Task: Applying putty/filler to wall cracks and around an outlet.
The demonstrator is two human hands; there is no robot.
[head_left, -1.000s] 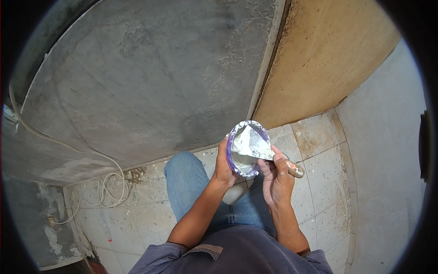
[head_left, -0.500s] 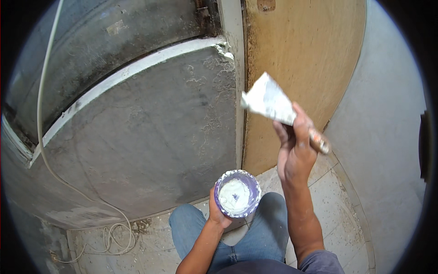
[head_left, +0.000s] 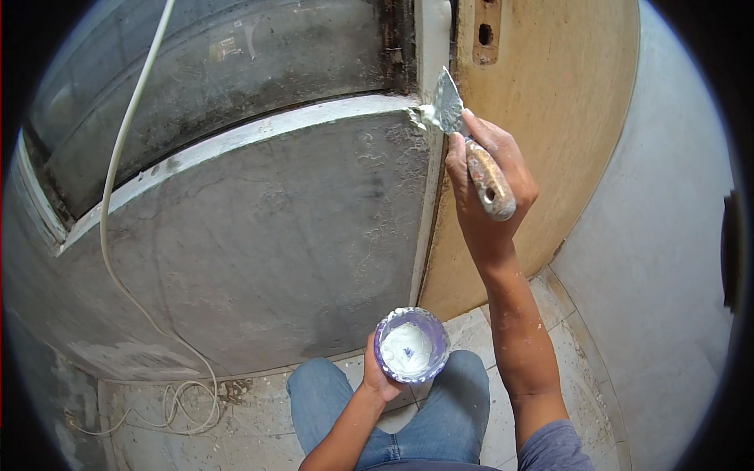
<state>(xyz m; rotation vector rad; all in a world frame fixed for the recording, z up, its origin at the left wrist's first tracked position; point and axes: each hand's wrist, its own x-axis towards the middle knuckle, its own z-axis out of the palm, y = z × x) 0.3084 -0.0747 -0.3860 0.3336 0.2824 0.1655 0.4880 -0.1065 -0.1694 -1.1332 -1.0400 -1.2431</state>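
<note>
My right hand (head_left: 491,169) grips the wooden handle of a putty knife (head_left: 450,106). The knife's blade is at the white door jamb (head_left: 430,39), where the window's white ledge (head_left: 228,138) meets it, and white paste (head_left: 426,118) sits beside the blade at that corner. Low in front of me, over my knees, my left hand (head_left: 375,373) holds a small purple tub (head_left: 416,317) with white paste inside, its top facing up.
A tan wooden door (head_left: 565,94) with a cutout stands right of the jamb, beside a pale wall (head_left: 652,259). Below the window is a grey wall (head_left: 283,228). A cream cable (head_left: 118,157) hangs at left and coils on the speckled tiled floor (head_left: 251,432).
The knife in my right hand has risen from inside the tub to the corner by the jamb. The tub now shows lower in view, and the view takes in more of the window.
</note>
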